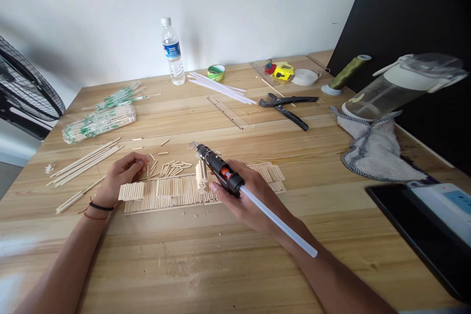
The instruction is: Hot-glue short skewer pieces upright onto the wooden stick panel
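Note:
My right hand [250, 198] is wrapped round a black glue gun [219, 169] with a long clear glue stick [279, 225] sticking out of its back; the nozzle points away from me, up and left. Under it lies a flat mat of short wooden sticks [172, 194] glued side by side, with a small upright bundle of sticks [201, 179] standing on it beside the gun. My left hand [119, 176] rests at the mat's left end, fingers curled in at a few loose short stick pieces [171, 167]; what it pinches is not clear.
Long sticks [86, 159] and wrapped chopstick packs [99, 122] lie at left. Farther back are a water bottle [172, 54], glue sticks [221, 88], a ruler [226, 112], pliers [287, 108], tape rolls and a tape measure [283, 71]. At right are a jug [401, 86] on a cloth and a tablet [423, 235].

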Action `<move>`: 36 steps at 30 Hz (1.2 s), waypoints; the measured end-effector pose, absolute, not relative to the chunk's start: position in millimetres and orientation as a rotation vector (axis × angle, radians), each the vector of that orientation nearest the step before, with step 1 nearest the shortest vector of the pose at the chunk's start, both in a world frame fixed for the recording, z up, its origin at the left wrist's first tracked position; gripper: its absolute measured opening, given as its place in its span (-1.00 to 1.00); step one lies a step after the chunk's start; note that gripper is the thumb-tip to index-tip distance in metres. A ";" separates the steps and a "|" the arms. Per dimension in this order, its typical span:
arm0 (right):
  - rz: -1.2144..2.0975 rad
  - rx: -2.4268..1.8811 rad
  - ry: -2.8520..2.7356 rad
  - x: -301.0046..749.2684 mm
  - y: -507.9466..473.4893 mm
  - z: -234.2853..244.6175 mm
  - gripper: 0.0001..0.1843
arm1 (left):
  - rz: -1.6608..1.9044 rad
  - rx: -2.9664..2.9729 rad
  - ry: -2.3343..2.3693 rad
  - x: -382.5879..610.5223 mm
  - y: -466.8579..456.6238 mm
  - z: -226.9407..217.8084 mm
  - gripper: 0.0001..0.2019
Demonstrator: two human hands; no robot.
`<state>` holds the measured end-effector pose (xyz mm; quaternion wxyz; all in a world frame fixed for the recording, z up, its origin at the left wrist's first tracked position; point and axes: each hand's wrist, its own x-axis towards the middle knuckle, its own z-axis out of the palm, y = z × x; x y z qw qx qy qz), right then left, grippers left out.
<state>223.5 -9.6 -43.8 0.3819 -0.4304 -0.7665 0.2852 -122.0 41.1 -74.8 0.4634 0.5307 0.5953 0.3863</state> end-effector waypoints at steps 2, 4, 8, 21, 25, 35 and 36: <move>0.725 -1.099 -1.956 223.4 -9.7 -44.1 -0.85 | 0.953 1.300 1.469 -122.0 41.2 -75.3 -0.74; 0.721 -1.099 -1.958 223.4 -9.8 -44.6 -0.86 | 0.957 1.301 1.478 -121.3 41.3 -75.5 -0.73; 0.726 -1.088 -1.964 223.4 -9.7 -44.9 -0.82 | 0.968 1.302 1.494 -119.0 41.3 -75.5 -0.71; 0.729 -1.078 -1.968 223.8 -9.1 -44.2 -0.77 | 0.978 1.330 1.491 -117.9 40.4 -76.1 -0.72; 0.746 -1.071 -1.965 224.6 -9.5 -43.7 -0.81 | 0.990 1.329 1.472 -118.0 40.2 -76.4 -0.74; 0.714 -1.067 -1.957 223.8 -9.5 -44.2 -0.79 | 0.975 1.307 1.470 -113.8 39.1 -70.8 -0.68; 0.710 -1.066 -1.955 223.6 -9.5 -44.4 -0.81 | 0.976 1.306 1.465 -113.3 39.0 -70.3 -0.67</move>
